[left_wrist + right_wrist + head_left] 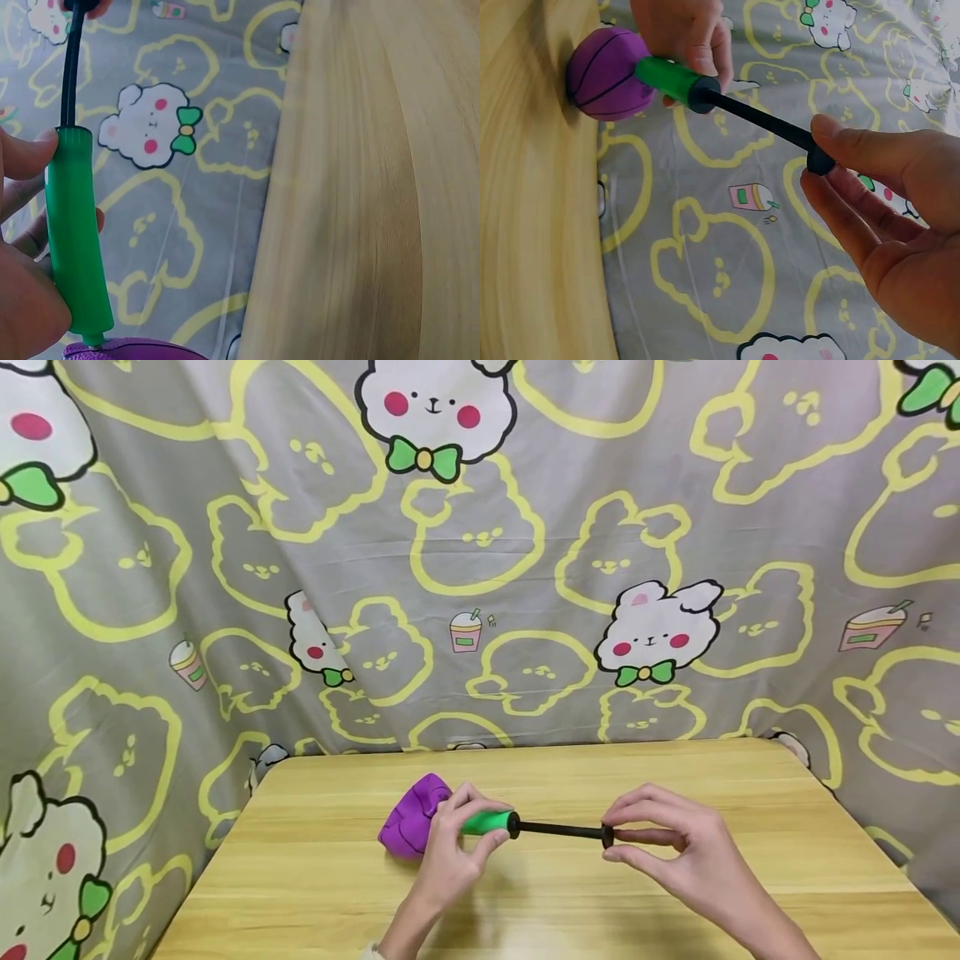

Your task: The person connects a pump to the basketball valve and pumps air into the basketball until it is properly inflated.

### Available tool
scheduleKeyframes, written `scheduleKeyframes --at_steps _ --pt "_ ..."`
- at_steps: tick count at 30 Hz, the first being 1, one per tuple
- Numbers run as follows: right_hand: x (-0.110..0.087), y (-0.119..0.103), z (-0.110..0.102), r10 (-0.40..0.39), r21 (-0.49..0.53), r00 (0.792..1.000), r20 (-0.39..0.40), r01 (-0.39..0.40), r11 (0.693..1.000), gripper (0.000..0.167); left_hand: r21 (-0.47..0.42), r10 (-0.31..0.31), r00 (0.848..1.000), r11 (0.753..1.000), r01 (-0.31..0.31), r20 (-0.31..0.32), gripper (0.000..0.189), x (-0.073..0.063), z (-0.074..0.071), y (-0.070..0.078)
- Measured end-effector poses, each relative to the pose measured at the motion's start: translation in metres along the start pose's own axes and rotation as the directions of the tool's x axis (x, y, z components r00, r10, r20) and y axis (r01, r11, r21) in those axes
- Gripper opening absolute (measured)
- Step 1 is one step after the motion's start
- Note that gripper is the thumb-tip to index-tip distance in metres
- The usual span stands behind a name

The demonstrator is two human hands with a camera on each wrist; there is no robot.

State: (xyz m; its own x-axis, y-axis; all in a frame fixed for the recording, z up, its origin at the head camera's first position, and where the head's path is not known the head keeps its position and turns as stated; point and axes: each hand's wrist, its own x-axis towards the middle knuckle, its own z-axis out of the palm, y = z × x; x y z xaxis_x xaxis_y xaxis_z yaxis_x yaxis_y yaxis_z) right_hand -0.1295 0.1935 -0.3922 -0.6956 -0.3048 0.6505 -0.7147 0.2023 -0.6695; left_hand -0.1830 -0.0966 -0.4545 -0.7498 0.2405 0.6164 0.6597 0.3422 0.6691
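Note:
A small hand air pump has a green barrel (79,232) and a black plunger rod (558,830), which is drawn well out. My left hand (457,839) grips the barrel, thumb and fingers on opposite sides. At the rod's far end, the thumb and fingers of my right hand (675,839) pinch the small black handle (820,160). The barrel's narrow tip meets a purple ball (611,75) with black lines. In the head view the ball (408,821) looks dented and soft, partly hidden behind my left hand.
Both hands work over a light wood-grain table (300,860). Behind it and along the sides hangs a grey curtain (525,610) printed with yellow outlines and white cartoon animals, close to the table's far edge.

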Motion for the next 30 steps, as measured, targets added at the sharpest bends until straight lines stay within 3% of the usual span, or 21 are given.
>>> scheduleKeyframes --at_steps 7,16,20,24,30 --pt "-0.001 0.01 0.012 0.007 0.008 1.0 -0.01 -0.007 1.0 0.032 -0.015 0.001 1.0 1.0 -0.001 0.022 0.023 -0.002 0.003 0.004" --pt "-0.006 0.025 0.035 0.053 0.004 0.998 -0.035 -0.053 0.999 0.033 0.026 0.122 0.993 0.992 -0.121 -0.006 0.023 -0.004 0.012 0.002" --pt "-0.008 0.031 0.046 0.052 0.012 0.997 -0.061 -0.052 0.999 0.031 0.023 0.092 0.996 0.995 -0.093 0.013 0.024 -0.005 0.015 0.003" --pt "-0.01 0.039 0.058 -0.015 0.004 0.994 -0.106 0.015 1.0 0.034 0.018 0.051 0.998 0.998 -0.052 0.04 0.024 -0.007 0.019 0.005" --pt "-0.014 0.044 0.075 -0.007 -0.039 0.991 -0.131 0.002 0.999 0.039 0.037 0.063 0.997 0.997 -0.064 0.036 0.024 -0.011 0.022 0.004"
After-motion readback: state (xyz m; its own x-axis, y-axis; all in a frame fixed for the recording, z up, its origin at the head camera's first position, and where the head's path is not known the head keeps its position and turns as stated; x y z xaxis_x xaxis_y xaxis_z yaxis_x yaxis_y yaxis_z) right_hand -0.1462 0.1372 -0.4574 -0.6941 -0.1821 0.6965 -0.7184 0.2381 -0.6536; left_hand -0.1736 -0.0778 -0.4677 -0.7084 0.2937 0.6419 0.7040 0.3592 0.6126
